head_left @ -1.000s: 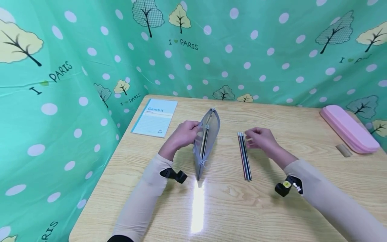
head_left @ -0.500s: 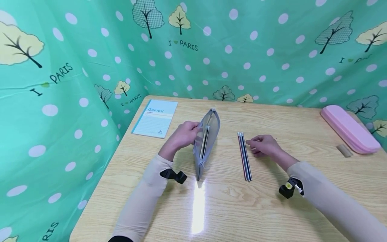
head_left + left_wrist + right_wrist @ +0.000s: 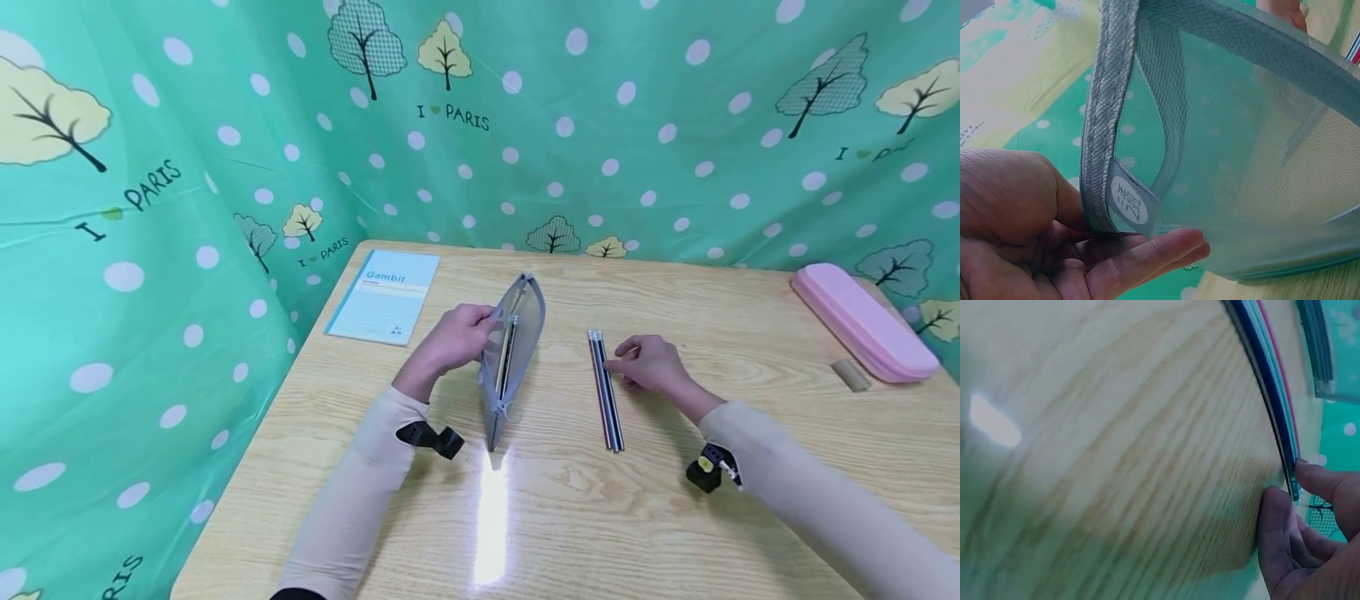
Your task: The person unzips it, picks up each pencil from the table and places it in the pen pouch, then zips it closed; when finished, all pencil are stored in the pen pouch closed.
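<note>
My left hand (image 3: pixel 460 337) pinches the side edge of a grey mesh zipper pouch (image 3: pixel 531 321), which stands upright with its top gaping. A few pencils (image 3: pixel 506 354) lean inside it. In the left wrist view, thumb and fingers hold the pouch's edge (image 3: pixel 1107 119) beside a small fabric tag (image 3: pixel 1132 199). To the right of the pouch, a row of striped pencils (image 3: pixel 606 392) lies side by side on the table. My right hand (image 3: pixel 651 364) is beside their white-tipped end, thumb touching the nearest pencil (image 3: pixel 1272 400); the other fingers are bent, their tips next to it.
A light blue notebook (image 3: pixel 386 296) lies at the back left. At the far right stand a pink pencil case (image 3: pixel 862 321) and a small grey-brown block (image 3: pixel 852 375). Behind the wooden table (image 3: pixel 570 517) hangs a green patterned curtain (image 3: pixel 562 150).
My right hand first drew slightly back and toward me from the row of pencils, then moved left to touch it. The left hand and pouch stay in place.
</note>
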`<state>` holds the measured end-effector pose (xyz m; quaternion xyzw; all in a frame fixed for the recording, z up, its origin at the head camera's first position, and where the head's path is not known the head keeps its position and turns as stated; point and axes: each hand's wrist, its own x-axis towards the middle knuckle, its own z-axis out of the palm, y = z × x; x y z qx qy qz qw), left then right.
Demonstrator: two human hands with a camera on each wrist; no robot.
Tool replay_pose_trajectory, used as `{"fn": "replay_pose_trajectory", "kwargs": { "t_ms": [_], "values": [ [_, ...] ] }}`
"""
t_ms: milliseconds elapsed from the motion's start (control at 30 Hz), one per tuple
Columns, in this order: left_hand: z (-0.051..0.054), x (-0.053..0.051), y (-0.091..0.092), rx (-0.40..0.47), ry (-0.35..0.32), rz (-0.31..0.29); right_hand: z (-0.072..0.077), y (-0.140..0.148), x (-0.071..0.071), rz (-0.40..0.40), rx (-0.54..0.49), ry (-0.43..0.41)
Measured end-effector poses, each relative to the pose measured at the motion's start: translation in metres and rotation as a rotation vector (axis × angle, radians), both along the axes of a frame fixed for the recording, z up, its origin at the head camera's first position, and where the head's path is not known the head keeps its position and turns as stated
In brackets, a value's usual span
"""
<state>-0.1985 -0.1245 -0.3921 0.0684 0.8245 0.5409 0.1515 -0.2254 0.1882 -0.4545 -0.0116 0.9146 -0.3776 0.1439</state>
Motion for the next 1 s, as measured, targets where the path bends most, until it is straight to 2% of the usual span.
{"fn": "replay_pose_trajectory", "kwargs": {
  "t_ms": [500,733,1000],
  "values": [
    [0.0018,0.0019,0.0003,-0.016,0.004,0.001,0.0019,-0.0006,-0.0001,0.032,0.006,0.01],
    [0.0001,0.002,0.001,-0.013,-0.012,0.01,0.002,-0.0004,-0.0004,0.028,0.023,-0.008],
    [0.0009,0.0011,0.001,-0.023,0.002,0.004,-0.0004,0.0014,0.0,0.027,0.041,0.003]
  ]
}}
